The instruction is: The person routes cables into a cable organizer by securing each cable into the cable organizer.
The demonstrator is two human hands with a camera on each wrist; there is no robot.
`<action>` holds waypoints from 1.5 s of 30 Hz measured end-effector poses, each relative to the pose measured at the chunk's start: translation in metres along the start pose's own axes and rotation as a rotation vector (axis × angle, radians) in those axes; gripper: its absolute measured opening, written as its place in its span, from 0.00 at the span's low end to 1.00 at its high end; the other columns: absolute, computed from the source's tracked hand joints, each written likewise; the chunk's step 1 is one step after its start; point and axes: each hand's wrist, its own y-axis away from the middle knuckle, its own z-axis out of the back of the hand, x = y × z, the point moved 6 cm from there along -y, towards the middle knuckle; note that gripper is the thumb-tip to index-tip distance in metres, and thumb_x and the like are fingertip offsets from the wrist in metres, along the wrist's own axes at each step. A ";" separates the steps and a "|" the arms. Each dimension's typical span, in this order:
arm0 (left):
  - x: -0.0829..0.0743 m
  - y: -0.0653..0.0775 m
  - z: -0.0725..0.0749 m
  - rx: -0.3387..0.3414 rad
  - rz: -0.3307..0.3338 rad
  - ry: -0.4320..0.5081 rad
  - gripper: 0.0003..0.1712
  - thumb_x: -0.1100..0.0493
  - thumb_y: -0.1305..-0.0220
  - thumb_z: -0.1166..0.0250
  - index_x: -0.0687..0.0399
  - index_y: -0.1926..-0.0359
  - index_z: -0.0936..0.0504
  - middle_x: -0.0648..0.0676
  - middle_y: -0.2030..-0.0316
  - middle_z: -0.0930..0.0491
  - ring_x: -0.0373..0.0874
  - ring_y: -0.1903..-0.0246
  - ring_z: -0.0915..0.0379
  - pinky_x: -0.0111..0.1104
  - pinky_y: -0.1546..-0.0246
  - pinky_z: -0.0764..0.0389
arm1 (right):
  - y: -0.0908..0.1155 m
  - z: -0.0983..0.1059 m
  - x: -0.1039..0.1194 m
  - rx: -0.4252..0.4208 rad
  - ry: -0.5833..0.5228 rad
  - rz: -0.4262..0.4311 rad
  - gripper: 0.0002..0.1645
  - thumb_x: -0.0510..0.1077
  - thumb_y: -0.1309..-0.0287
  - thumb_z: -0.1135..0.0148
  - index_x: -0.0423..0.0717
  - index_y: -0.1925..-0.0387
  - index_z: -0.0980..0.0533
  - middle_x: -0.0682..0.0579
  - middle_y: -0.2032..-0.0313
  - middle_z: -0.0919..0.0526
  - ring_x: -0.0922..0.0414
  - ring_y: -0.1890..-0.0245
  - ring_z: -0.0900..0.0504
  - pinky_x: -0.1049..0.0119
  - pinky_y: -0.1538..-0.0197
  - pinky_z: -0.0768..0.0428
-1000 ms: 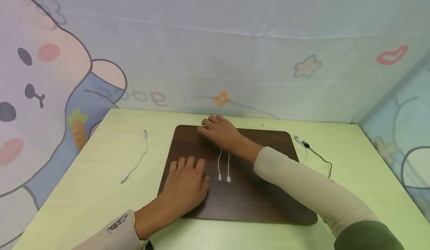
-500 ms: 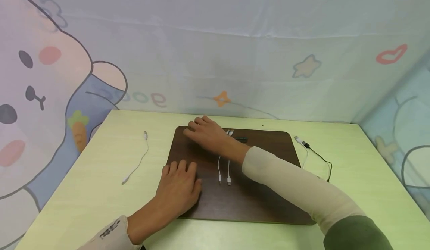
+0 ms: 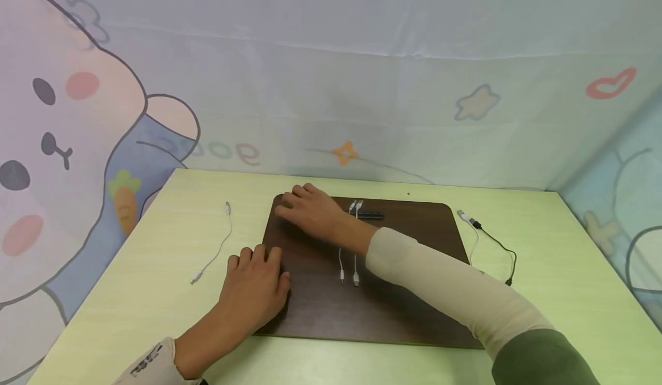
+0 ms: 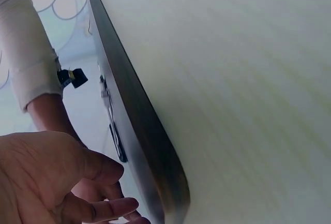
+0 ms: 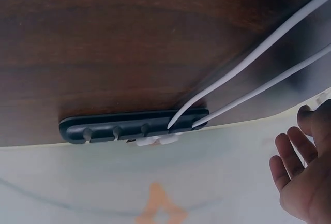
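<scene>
A dark brown wooden board [image 3: 408, 304] lies on the table. Near its back edge sits a black cable clip strip [image 5: 114, 127], with two white charging cables [image 5: 269, 40] running through neighbouring slots. In the head view, the cables' lower plugs [image 3: 355, 280] point toward the front of the board, and the right forearm crosses over their middle. My right hand [image 3: 312, 215], fingers loosely bent, is over the board's back left corner, holding nothing. My left hand [image 3: 253, 287] is at the board's left edge, its fingers relaxed and nothing in its grasp.
A short white cable [image 3: 221, 246] lies on the table [image 3: 155, 270] left of the board. To the right are another white cable [image 3: 474, 235] and a black one [image 3: 499, 238], their plugs side by side. A cartoon-printed cloth [image 3: 331, 74] hangs behind.
Both hands have moved left. The right hand has gone from the back middle of the board to its back left corner, uncovering the black clip strip and the cables' upper plugs.
</scene>
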 end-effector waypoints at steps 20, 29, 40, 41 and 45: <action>0.050 0.014 0.007 -0.025 0.142 0.057 0.11 0.55 0.34 0.35 0.57 0.59 0.25 0.61 0.59 0.27 0.61 0.59 0.32 0.51 0.57 0.36 | -0.011 0.004 0.015 -0.020 0.029 0.040 0.14 0.40 0.22 0.48 0.57 0.41 0.27 0.56 0.46 0.21 0.55 0.51 0.24 0.61 0.39 0.26; 0.075 0.019 0.009 -0.058 0.198 0.044 0.12 0.57 0.34 0.37 0.61 0.60 0.26 0.67 0.52 0.29 0.67 0.57 0.33 0.58 0.55 0.37 | -0.014 0.001 0.017 -0.045 0.075 0.041 0.13 0.40 0.22 0.46 0.57 0.43 0.28 0.57 0.50 0.21 0.56 0.52 0.23 0.62 0.40 0.26; 0.103 0.024 0.014 -0.048 0.243 0.037 0.10 0.60 0.35 0.40 0.59 0.69 0.33 0.67 0.61 0.29 0.64 0.64 0.36 0.57 0.59 0.38 | -0.018 -0.003 0.024 0.015 0.062 0.053 0.16 0.40 0.23 0.45 0.58 0.39 0.28 0.56 0.42 0.21 0.54 0.41 0.22 0.61 0.38 0.26; 0.105 0.025 0.013 -0.038 0.249 0.040 0.11 0.60 0.35 0.40 0.58 0.70 0.33 0.66 0.61 0.29 0.65 0.64 0.36 0.57 0.58 0.38 | -0.018 -0.004 0.024 0.017 0.058 0.052 0.16 0.40 0.23 0.46 0.58 0.39 0.28 0.56 0.43 0.21 0.55 0.41 0.23 0.61 0.38 0.26; 0.112 0.027 0.012 -0.025 0.259 0.038 0.10 0.61 0.34 0.42 0.58 0.70 0.33 0.66 0.61 0.30 0.65 0.64 0.37 0.57 0.59 0.39 | -0.022 -0.003 0.026 0.012 0.048 0.049 0.16 0.40 0.22 0.47 0.58 0.39 0.28 0.57 0.45 0.21 0.55 0.46 0.23 0.62 0.39 0.27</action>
